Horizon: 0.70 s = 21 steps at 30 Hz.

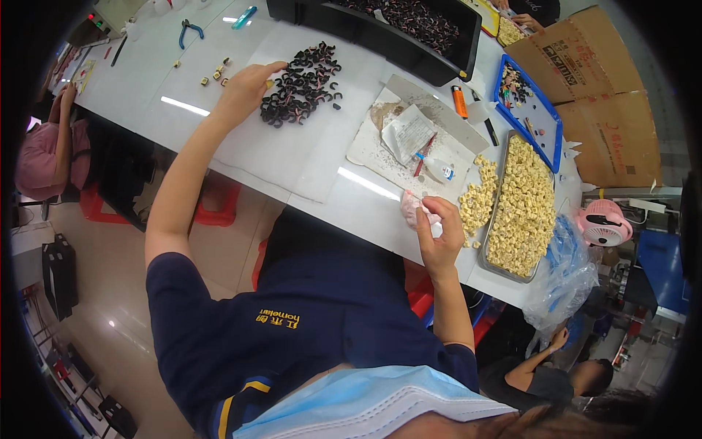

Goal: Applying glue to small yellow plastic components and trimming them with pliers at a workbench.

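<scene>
Tiled floor shows below a white bench, which runs slantwise across the workroom. Over this bench the left arm is stretched far forward, nearly straight, and the left hand is turned palm down, its forefinger pointing to the right. Its fingertip is at the left edge of a loose pile of small black curved pieces; something yellowish shows beside the fingers, but whether they are clamped on it one cannot tell. Several gold-coloured pieces lie just left of this hand. The right arm is bent, and the right hand is raised near the front edge, thumb and forefinger close together at a crumpled pink thing; whether they grip it is not clear.
</scene>
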Each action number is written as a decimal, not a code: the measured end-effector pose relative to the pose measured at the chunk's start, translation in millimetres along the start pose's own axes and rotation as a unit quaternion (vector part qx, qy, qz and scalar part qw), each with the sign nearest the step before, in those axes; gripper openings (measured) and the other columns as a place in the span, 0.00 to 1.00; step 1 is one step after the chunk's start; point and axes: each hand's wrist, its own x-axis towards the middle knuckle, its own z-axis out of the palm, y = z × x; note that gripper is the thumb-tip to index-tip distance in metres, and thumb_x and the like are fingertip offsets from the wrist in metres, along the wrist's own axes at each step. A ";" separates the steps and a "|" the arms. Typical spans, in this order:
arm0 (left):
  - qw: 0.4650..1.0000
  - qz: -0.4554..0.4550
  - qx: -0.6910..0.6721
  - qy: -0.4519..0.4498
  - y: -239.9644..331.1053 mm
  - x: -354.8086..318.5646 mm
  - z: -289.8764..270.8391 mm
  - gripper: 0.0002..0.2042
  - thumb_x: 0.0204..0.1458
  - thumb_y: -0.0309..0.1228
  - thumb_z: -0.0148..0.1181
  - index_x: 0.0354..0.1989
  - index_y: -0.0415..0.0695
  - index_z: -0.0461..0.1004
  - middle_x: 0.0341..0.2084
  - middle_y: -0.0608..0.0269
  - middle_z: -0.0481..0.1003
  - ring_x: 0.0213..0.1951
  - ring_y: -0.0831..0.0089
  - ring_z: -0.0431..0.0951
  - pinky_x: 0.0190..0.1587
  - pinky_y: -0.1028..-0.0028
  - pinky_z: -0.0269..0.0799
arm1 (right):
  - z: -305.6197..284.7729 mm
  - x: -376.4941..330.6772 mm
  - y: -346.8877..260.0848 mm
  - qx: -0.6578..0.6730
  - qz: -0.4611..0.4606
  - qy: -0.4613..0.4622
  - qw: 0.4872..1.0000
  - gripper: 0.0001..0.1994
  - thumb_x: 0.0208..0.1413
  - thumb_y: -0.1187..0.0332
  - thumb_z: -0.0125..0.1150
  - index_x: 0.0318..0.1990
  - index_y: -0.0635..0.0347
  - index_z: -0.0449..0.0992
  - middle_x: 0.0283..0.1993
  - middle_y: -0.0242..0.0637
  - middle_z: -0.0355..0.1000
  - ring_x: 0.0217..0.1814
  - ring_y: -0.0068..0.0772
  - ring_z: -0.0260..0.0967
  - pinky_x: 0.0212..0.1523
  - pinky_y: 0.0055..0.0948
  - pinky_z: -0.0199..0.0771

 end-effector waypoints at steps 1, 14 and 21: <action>0.999 -0.006 0.003 -0.038 -2.3 -0.7 5.2 0.14 0.44 0.17 0.52 0.40 0.43 0.72 0.33 0.56 0.74 0.36 0.60 0.73 0.39 0.68 0.69 | -0.9 1.0 0.1 -0.001 -0.001 0.000 1.000 0.12 0.43 0.81 0.62 0.38 0.64 0.73 0.39 0.44 0.71 0.40 0.40 0.71 0.41 0.30 0.71; 0.993 0.022 0.059 -0.096 -4.4 -9.8 -3.6 0.07 0.43 0.18 0.52 0.31 0.40 0.71 0.33 0.59 0.74 0.38 0.59 0.73 0.40 0.67 0.69 | -15.2 56.7 71.8 -0.117 0.054 -0.038 0.991 0.12 0.51 0.70 0.56 0.44 0.63 0.72 0.42 0.45 0.71 0.45 0.45 0.67 0.45 0.37 0.65; 0.985 -0.160 -0.050 -0.031 9.3 -24.8 -11.6 0.13 0.47 0.19 0.51 0.42 0.40 0.74 0.30 0.60 0.74 0.30 0.76 0.73 0.36 0.81 0.67 | -11.6 43.9 76.3 -0.082 0.148 -0.146 0.975 0.17 0.47 0.67 0.61 0.45 0.64 0.72 0.39 0.45 0.68 0.40 0.45 0.67 0.42 0.35 0.67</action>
